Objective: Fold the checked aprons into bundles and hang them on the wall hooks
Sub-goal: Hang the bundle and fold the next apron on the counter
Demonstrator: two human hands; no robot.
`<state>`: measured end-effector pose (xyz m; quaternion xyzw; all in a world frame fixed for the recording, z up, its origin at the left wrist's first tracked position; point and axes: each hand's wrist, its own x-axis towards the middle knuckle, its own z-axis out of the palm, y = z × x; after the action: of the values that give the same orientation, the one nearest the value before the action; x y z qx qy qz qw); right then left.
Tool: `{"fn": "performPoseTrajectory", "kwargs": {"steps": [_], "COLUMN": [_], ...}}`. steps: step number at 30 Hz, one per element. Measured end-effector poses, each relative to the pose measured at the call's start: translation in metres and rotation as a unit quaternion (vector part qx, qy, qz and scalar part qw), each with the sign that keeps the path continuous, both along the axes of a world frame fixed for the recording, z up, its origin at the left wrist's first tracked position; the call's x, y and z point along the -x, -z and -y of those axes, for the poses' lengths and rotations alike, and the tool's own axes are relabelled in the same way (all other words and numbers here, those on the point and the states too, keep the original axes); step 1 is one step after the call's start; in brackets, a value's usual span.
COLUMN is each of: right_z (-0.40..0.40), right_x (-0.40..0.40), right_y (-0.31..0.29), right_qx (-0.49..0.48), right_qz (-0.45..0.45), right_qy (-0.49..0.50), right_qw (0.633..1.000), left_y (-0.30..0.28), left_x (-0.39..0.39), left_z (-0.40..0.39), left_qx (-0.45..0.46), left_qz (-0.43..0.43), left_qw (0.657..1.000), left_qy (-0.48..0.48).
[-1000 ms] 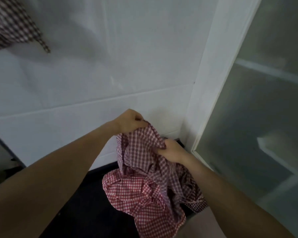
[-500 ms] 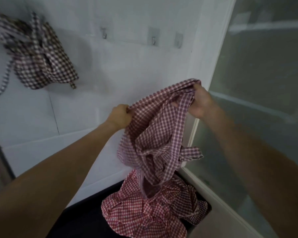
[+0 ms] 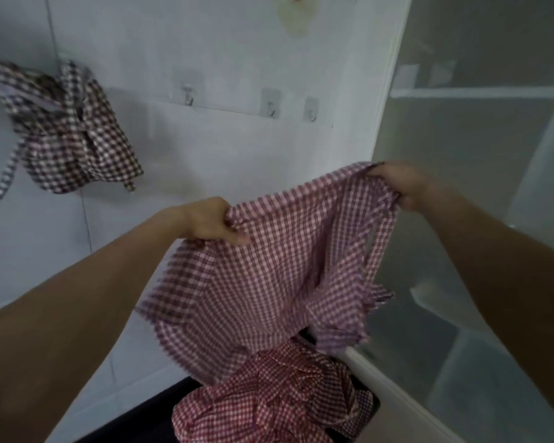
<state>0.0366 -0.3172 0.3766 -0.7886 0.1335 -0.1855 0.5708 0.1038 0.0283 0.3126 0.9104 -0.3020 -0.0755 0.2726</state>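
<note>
No writing or label can be read anywhere in view. The room is a corner: a white tiled wall (image 3: 231, 52) ahead meets a white frame and a frosted glass panel (image 3: 480, 148) on the right. Three small metal hooks on clear adhesive pads sit in a row on the wall, the left hook (image 3: 189, 98), the middle hook (image 3: 271, 107) and the right hook (image 3: 312, 111); all three are bare. A pale round pad (image 3: 296, 19) is stuck higher up. Further left, a dark checked apron bundle (image 3: 68, 129) hangs against the wall, a strap trailing down from it at the picture's left edge.

The left hand (image 3: 211, 223) has its fingers curled round one upper corner of a red-and-white checked apron (image 3: 269, 266), and the right hand (image 3: 400, 185) grips the other corner, bunching the cloth. The apron is stretched between them in the air in front of the wall, its body and a strap hanging down, slightly blurred. Below it, a heap of red checked aprons (image 3: 275, 401) lies on a dark surface (image 3: 135, 423) in the corner.
</note>
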Motion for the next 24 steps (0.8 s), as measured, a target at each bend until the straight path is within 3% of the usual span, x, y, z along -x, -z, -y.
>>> {"fn": "performPoseTrajectory", "kwargs": {"steps": [1,3,5,10,14,16,19,21,24], "right_z": [0.010,0.028,0.050,0.056,0.065,0.062,0.040,0.012,-0.036], "right_x": [0.003,0.014,0.021,0.036,0.038,0.043,0.039,0.031,0.021], "right_y": [0.000,0.000,0.003,0.011,0.012,0.012,0.008,0.005,0.000], "right_qx": [0.061,0.167,0.289,0.393,0.311,0.238,0.154,0.160,0.242], "right_qz": [-0.022,-0.107,-0.195,-0.187,-0.185,-0.193,-0.144,-0.135,-0.123], "right_qy": [-0.003,-0.052,-0.054,0.077,0.114,0.103,0.056,0.013,-0.031], "right_qw": [0.998,0.979,0.936,0.897,0.925,0.946,0.976,0.978,0.962], "left_y": [0.003,0.008,0.012,0.019,0.018,0.021,0.028,0.036,0.036], "left_x": [-0.006,-0.017,-0.023,-0.032,-0.042,-0.044,-0.036,-0.024,0.007], "left_z": [0.000,-0.002,-0.003,-0.002,-0.009,-0.012,0.000,0.024,0.078], "left_qx": [-0.017,0.036,0.102,0.128,0.088,-0.048,-0.247,-0.235,-0.014], "left_qz": [0.052,0.100,0.136,0.197,0.203,0.157,0.070,0.039,-0.069], "left_qw": [0.998,0.989,0.975,0.956,0.956,0.969,0.959,0.969,0.997], "left_qy": [-0.028,-0.102,-0.144,-0.174,-0.192,-0.182,-0.119,-0.068,0.043]}}
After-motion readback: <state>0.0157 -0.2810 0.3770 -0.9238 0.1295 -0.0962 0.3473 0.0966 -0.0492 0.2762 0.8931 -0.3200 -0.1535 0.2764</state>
